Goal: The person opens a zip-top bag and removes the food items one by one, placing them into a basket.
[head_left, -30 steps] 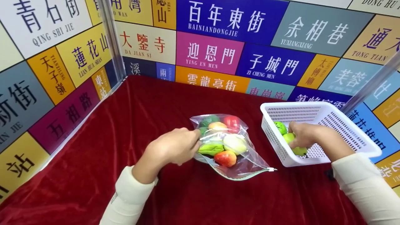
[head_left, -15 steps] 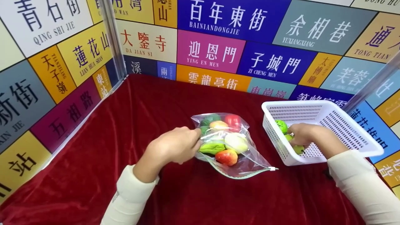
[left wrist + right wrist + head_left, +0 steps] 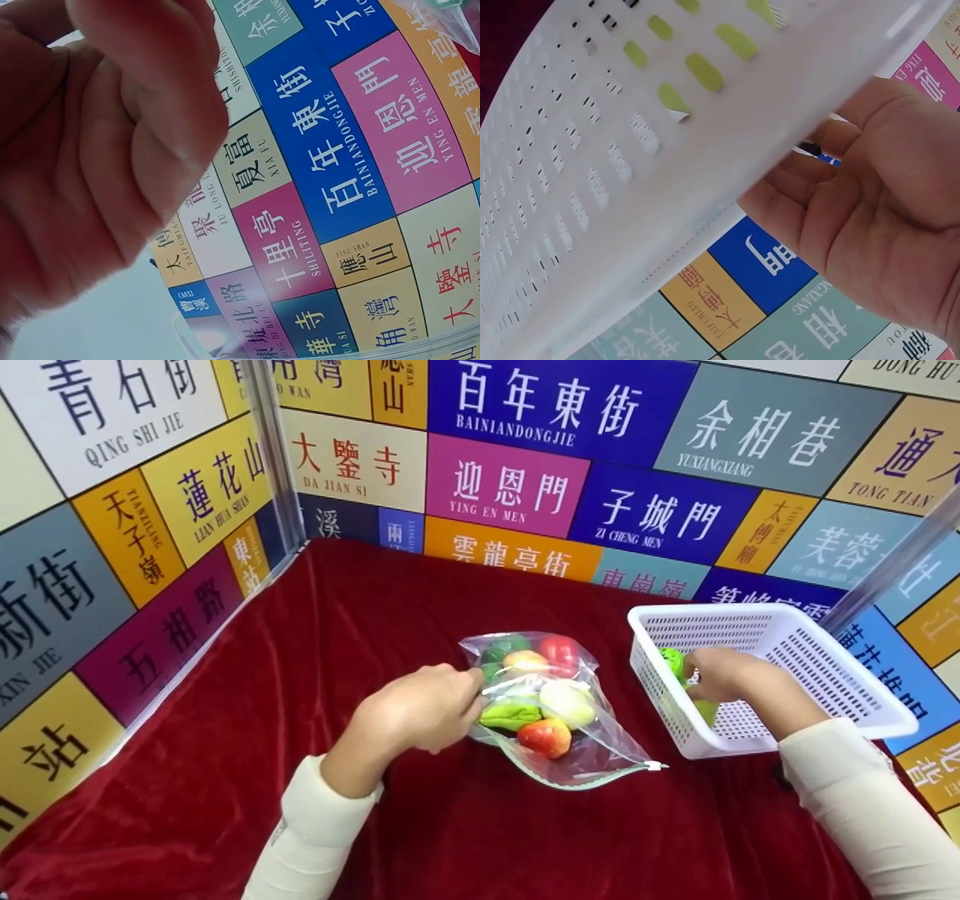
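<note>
The left hand (image 3: 424, 709), fingers curled, pinched the left edge of the clear bag (image 3: 596, 750) while the right hand (image 3: 727, 675), its hold hidden, seemed to be picking green produce (image 3: 671, 661) in the white basket (image 3: 832, 675) at right, apparently needing a sure grip before lifting.

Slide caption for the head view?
Left hand grips a clear bag of produce; right hand reaches into a white basket on red cloth.
</note>
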